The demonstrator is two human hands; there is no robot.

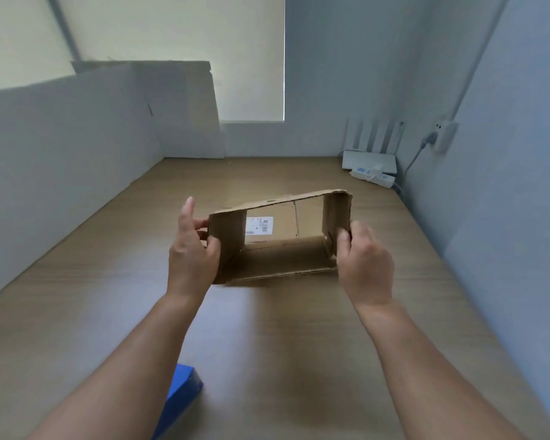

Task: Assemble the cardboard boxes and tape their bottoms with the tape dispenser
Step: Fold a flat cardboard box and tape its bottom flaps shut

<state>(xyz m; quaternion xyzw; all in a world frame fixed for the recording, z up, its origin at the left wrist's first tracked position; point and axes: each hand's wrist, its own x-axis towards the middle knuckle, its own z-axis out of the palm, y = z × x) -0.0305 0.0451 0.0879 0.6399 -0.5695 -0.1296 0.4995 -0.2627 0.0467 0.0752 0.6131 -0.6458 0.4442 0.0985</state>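
In the head view, a brown cardboard box (283,257) is in the middle of the frame, over the wooden table (267,344). It is open toward us, and a white label (259,226) shows inside. The left hand (192,249) pinches the box's left side, with one finger sticking up. The right hand (362,262) pinches the right side. A blue thing (181,398) lies at the bottom left. A white router (370,154) stands at the upper right.

There is one cardboard box (283,255) and two hands: left hand (192,252), right hand (364,265). There is one router (369,160) and one power strip (374,176).
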